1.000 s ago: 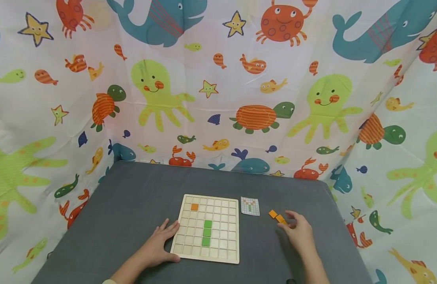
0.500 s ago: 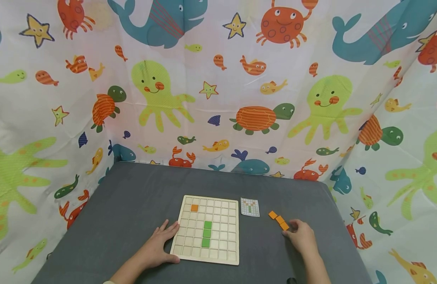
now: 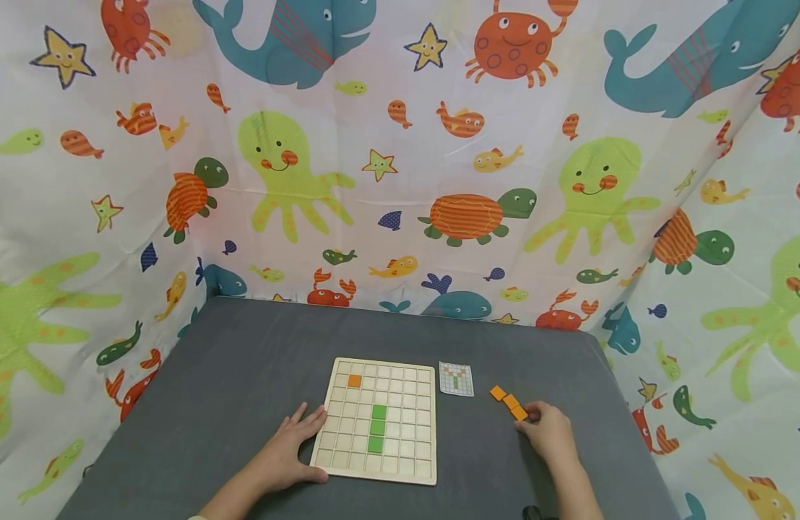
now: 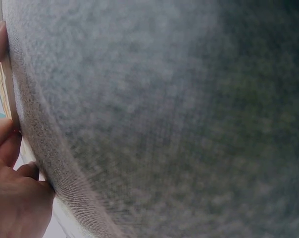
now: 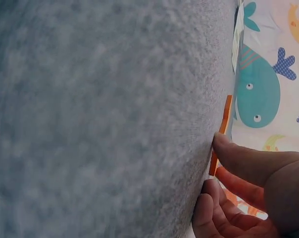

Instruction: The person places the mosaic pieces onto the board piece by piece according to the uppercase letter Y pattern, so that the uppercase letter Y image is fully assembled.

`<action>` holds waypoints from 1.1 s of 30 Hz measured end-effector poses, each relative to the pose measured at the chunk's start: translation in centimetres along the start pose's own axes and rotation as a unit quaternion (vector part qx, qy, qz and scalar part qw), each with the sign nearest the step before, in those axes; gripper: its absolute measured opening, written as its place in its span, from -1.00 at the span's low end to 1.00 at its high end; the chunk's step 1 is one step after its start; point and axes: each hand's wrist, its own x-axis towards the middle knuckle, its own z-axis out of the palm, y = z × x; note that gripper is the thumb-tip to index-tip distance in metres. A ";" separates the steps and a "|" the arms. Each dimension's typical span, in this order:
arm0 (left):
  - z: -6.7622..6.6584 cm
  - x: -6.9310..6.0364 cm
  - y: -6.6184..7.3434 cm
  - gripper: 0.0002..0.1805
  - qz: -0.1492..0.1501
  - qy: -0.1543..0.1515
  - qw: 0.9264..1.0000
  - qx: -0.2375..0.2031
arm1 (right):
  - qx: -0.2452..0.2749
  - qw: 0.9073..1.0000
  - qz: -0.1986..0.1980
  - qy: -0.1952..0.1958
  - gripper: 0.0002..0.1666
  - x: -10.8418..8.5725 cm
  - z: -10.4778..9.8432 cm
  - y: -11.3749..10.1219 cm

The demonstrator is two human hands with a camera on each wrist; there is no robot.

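Observation:
A wooden grid board holds one orange tile at upper left and three green tiles in a column. Along its left edge rests my left hand, fingers spread, thumb by the lower corner; the left wrist view shows fingers against the board's side. Three loose orange tiles lie in a slanting row to the right. At the row's near end is my right hand, fingers loosely bent. In the right wrist view the thumb touches an orange tile edge.
Between the board and the loose tiles lies a small printed grid card. A dark object shows at the bottom edge, beside the right forearm. Behind the grey table hangs a curtain with sea animals.
My right hand has drawn back slightly from the loose tiles, uncovering more of the nearest one. My left hand keeps its place on the board's edge.

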 end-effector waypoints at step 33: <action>-0.2 -0.1 0.1 0.25 0.010 -0.005 1.000 -0.012 | 0.009 0.995 -0.097 0.028 -0.68 -1.0 -0.9 -4.3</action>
